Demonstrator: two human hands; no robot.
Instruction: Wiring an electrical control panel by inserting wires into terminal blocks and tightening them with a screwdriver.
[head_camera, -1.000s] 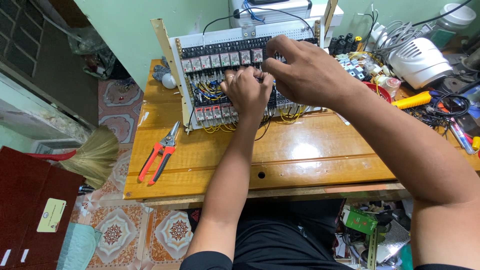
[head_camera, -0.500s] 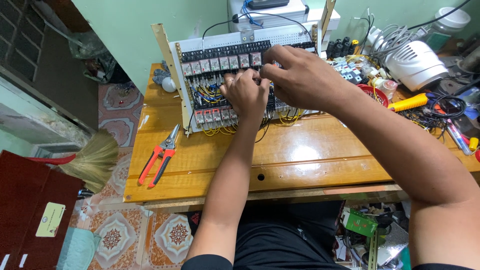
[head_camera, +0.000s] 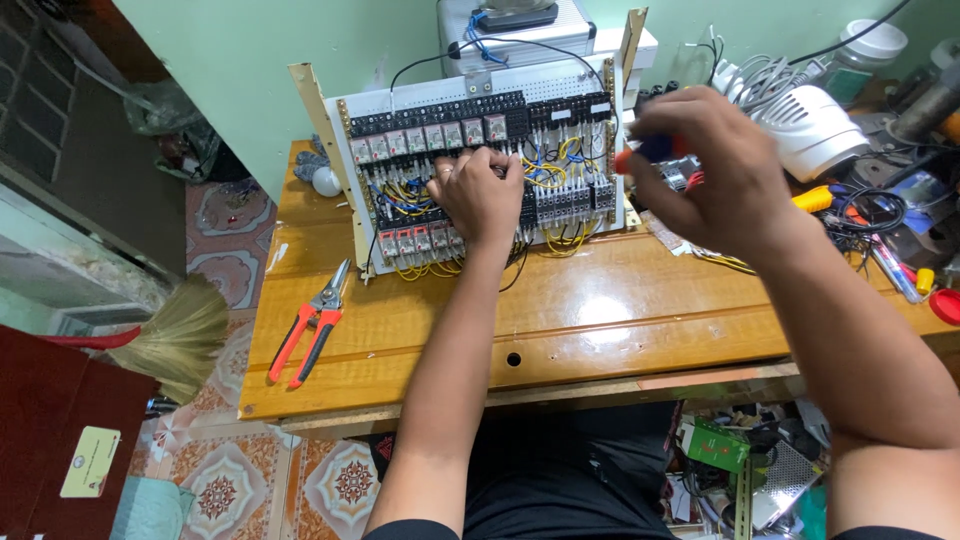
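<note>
Patterned floor tiles (head_camera: 215, 490) and one straw broom (head_camera: 180, 335) lie nearest, left of a glossy wooden table (head_camera: 600, 320). One pair of red-handled pliers (head_camera: 312, 325) rests on its left side. Further in, the left hand (head_camera: 480, 195) presses curled fingers against one upright control panel (head_camera: 480, 150) with two rows of relays and yellow wiring. The right hand (head_camera: 710, 175), beside the panel's right edge, is clenched round one red-and-blue screwdriver (head_camera: 650, 152). A green wall (head_camera: 300, 40) stands behind.

2 hands (head_camera: 485, 195), 1 panel (head_camera: 560, 120), 1 pliers (head_camera: 310, 325)
</note>
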